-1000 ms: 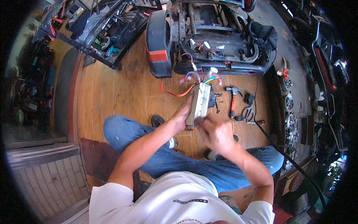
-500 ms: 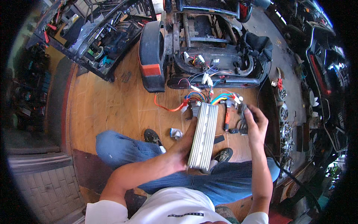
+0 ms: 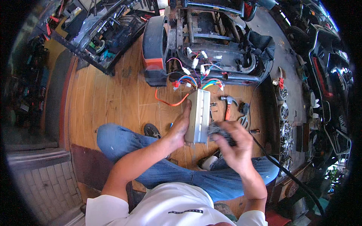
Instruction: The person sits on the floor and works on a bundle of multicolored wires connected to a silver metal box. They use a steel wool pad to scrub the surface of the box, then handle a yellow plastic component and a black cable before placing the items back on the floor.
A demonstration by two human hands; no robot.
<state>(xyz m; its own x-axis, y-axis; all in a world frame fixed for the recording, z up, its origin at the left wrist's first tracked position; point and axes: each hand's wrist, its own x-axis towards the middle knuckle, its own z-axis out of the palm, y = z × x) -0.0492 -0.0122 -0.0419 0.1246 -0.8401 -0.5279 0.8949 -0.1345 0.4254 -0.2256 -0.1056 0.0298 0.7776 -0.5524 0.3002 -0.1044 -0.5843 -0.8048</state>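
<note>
My left hand grips a silver finned metal controller box from its left side, holding it up above the floor. Coloured wires with white and red connectors come out of its far end. In my right hand is a dark grey crumpled rag, close by the box's lower right side. The hand is slightly blurred, and whether the rag touches the box I cannot tell. An orange wire curves away to the left of the box.
Ahead lies a vehicle frame with loose wiring and a dark fender. On the wooden floor sit a hammer, scissors and a screwdriver. A tool cart stands at far left; metal parts line the right.
My right hand has brought the rag leftward and nearer, beside the box. The box has turned and shifted slightly left and away from me. The hammer and scissors now show more fully.
</note>
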